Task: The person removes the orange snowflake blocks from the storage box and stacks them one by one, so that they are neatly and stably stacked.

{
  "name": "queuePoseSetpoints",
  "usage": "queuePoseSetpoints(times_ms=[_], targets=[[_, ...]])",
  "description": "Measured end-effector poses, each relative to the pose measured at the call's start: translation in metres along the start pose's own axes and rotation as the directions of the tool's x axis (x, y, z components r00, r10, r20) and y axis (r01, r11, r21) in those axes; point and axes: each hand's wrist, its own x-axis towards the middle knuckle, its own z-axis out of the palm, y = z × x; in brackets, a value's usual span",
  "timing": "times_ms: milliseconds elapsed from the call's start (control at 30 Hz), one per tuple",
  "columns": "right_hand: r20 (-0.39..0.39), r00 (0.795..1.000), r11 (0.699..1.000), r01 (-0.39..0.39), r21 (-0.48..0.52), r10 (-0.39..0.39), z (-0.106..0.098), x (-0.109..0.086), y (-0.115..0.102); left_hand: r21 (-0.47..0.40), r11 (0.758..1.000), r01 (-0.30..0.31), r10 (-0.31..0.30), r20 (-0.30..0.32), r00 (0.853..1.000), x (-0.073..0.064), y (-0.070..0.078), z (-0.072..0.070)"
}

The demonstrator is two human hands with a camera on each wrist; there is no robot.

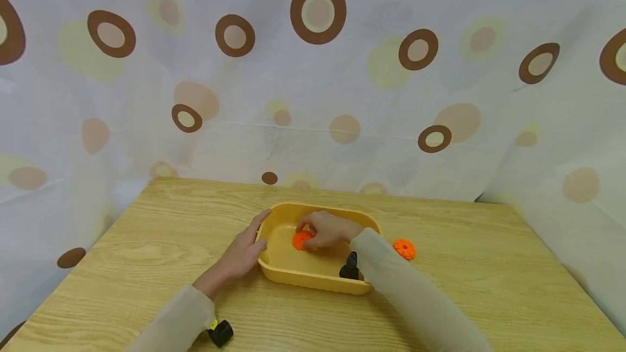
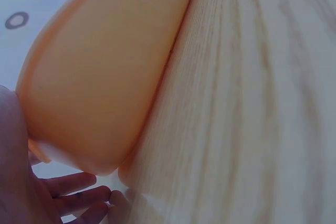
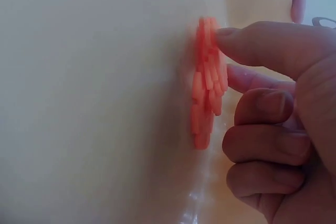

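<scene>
A yellow plastic basin [image 1: 313,280] stands on the wooden table. My left hand [image 1: 244,249] grips its left rim, the thumb over the inside; in the left wrist view my left hand [image 2: 47,192] is at the basin's outer wall [image 2: 100,77]. Inside the basin my right hand [image 1: 329,230] pinches orange notched discs [image 1: 301,240]. The right wrist view shows several of these discs [image 3: 206,85] stacked on edge, between the thumb and index finger of my right hand [image 3: 278,108], with the other fingers curled below.
Another orange notched disc [image 1: 404,249] lies on the table [image 1: 455,270] just right of the basin. A black device [image 1: 221,333] is at my left cuff, and another black device [image 1: 350,266] is by my right cuff. A spotted cloth [image 1: 313,96] hangs behind the table.
</scene>
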Motion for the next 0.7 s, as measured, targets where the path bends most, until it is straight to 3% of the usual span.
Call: queuePoseSetpoints(times_ms=[700], targets=[[0.019,1.000,1.000,0.017,-0.011,-0.017,0.0013,-0.0017,-0.0019,0.014,1.000,-0.003,0.003,0.002,1.000,0.0003,-0.0010,-0.0004]])
